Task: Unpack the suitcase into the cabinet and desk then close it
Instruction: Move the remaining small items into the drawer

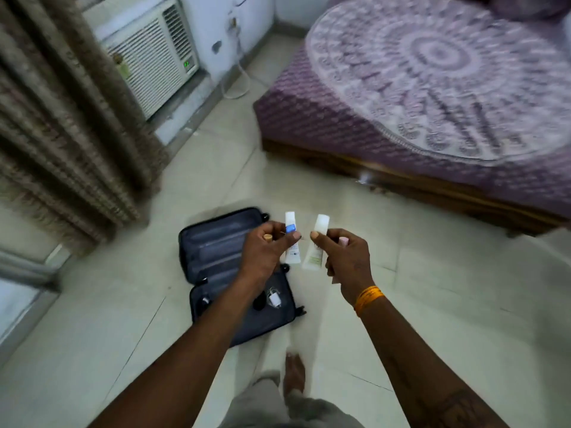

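A small dark suitcase (216, 261) lies open flat on the tiled floor, below my arms. In its near half I see a white charger (274, 298) and a small black item (259, 304). My left hand (267, 248) pinches a white tube with a blue band (291, 239) and also holds a small item with a tan cap (267, 237). My right hand (346, 261) grips a pale tube with green print (315, 245), with something pink (343, 241) tucked behind its fingers. Both hands hover above the suitcase's right edge.
A bed with a purple patterned cover (432, 97) fills the upper right, its wooden base (401, 183) close to the suitcase. A brown curtain (61, 134) hangs at left beside a window air conditioner (151, 54). My bare foot (293, 375) stands on the floor near the suitcase.
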